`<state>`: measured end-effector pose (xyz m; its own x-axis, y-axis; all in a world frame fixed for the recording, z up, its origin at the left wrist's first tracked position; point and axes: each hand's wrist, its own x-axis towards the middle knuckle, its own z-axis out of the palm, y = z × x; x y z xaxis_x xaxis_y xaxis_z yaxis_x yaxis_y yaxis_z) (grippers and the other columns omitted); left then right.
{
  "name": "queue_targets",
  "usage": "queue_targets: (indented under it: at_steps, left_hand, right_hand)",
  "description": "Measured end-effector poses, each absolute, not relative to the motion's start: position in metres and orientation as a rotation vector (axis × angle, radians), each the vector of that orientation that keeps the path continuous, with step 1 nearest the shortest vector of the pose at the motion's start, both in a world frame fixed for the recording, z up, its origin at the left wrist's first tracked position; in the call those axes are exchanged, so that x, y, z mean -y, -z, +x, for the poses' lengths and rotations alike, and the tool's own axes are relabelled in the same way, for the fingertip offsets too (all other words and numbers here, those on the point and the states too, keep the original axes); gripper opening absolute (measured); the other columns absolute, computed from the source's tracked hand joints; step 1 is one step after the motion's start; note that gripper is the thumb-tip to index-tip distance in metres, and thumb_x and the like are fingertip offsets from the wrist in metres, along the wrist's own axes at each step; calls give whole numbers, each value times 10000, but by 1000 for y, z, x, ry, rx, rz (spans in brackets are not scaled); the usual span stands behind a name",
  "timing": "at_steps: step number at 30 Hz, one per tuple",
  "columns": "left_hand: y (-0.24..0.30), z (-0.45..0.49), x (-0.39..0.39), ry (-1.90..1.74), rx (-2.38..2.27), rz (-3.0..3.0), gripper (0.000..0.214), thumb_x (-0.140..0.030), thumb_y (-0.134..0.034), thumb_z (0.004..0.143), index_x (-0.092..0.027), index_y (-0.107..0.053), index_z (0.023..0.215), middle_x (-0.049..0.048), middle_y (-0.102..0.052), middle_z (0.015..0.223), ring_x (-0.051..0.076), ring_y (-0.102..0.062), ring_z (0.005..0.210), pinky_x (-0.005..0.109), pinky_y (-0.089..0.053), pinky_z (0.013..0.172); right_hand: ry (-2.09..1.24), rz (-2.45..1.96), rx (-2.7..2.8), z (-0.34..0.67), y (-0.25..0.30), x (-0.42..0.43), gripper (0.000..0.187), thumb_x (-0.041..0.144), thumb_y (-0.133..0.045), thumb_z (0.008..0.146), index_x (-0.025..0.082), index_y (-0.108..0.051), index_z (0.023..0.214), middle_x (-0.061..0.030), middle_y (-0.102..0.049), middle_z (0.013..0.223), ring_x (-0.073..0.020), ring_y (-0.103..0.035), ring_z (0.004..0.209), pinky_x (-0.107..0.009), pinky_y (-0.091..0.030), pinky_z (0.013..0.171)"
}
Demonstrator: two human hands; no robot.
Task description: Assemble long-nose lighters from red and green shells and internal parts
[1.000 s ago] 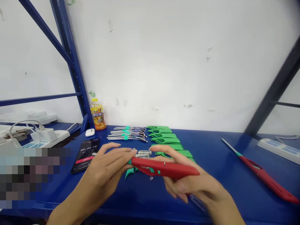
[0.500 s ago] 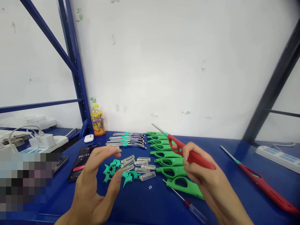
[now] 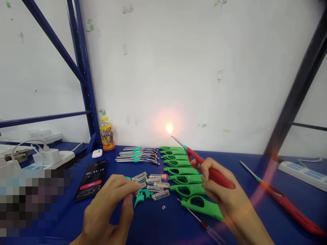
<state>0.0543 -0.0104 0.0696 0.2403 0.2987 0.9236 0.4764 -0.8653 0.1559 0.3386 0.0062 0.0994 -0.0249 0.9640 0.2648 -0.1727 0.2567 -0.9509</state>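
Observation:
My right hand (image 3: 222, 183) is wrapped round the red handle of a long-nosed gas lighter (image 3: 186, 148), a finger at its trigger opening. The metal nozzle points up and left, and a bright flame (image 3: 169, 128) burns at its tip. Over the teal triggers (image 3: 140, 198), my left hand (image 3: 107, 207) hovers half curled and open, thumb and fingers slightly apart, with nothing visible in it. Beside those parts lie several clear fuel tanks (image 3: 160, 194). Green lighter shells (image 3: 201, 206) form a column left of my right hand. Behind are metal nozzles with wires (image 3: 138, 154).
Another red lighter (image 3: 286, 204) lies at the right, near a white power strip (image 3: 304, 173). A screwdriver (image 3: 204, 224) rests in front of the green shells. On the left are a phone (image 3: 90, 180), a white earphone case (image 3: 97, 153) and a drink bottle (image 3: 106, 134).
A flame has appeared at the nozzle of the lighter in my right hand. My left hand has moved down and slightly right, its thumb and fingers closer together.

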Motion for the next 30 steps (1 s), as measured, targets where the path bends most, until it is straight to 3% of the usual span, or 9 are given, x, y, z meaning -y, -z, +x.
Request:
queue_targets:
  at_steps: [4,8,11,16,19,24,27,30]
  left_hand:
    - [-71,57,11,1626,738,-2335,439,80,-531,906,-213,-651,1210,24,-683,911,189,-639,868,336,-545,772]
    - [-70,64,12,1640,794,-2347,387,70,-505,932,-212,-652,1153,20,-675,923,172,-623,866,323,-515,773]
    - [-69,67,13,1642,811,-2363,381,71,-477,946,-210,-645,1141,18,-669,939,161,-612,865,323,-497,793]
    - [-69,64,12,1578,794,-2394,381,74,-488,938,-213,-641,1138,19,-677,944,160,-618,863,312,-501,805]
    - [-71,63,11,1553,811,-2410,365,52,-505,941,-224,-651,1132,22,-688,933,168,-629,856,307,-511,803]
    - [-69,65,9,1548,1032,-2477,259,-97,-543,1010,-261,-697,1138,34,-754,999,199,-712,903,310,-578,819]
    - [-67,67,8,1510,1302,-2551,287,-251,-566,1054,-322,-714,1289,29,-809,1132,239,-774,1027,352,-635,889]
    - [-71,67,8,1642,1404,-2645,416,-348,-571,1072,-344,-632,1484,47,-809,1242,254,-792,1072,386,-659,925]
  right_hand:
    - [-1101,-872,1227,336,-101,-2,219,148,-715,715,237,-517,738,49,-521,680,-67,-237,474,-255,-180,478]
    - [-1130,-837,1150,329,-107,9,152,260,-755,829,264,-663,950,96,-347,543,-113,-295,475,-294,-352,537]
    - [-1182,-815,1111,326,-110,13,220,295,-763,848,274,-681,1051,102,-326,528,-125,-294,491,-318,-418,576]
    - [-1161,-806,1147,325,-109,11,293,296,-781,843,278,-666,1112,102,-354,542,-113,-318,482,-293,-409,554]
    - [-1182,-832,1218,326,-106,10,476,322,-782,846,301,-638,1299,88,-425,550,-130,-392,484,-290,-400,529]
    - [-1209,-852,1399,324,-103,13,836,394,-808,894,418,-372,1606,42,-617,766,-123,-528,500,-258,-435,479]
    - [-1219,-877,1481,322,-104,20,830,368,-815,914,428,-375,1616,3,-643,866,-132,-541,546,-267,-467,479]
    - [-1325,-871,1530,318,-107,27,786,368,-807,927,424,-414,1605,-33,-677,983,-119,-549,567,-264,-482,506]
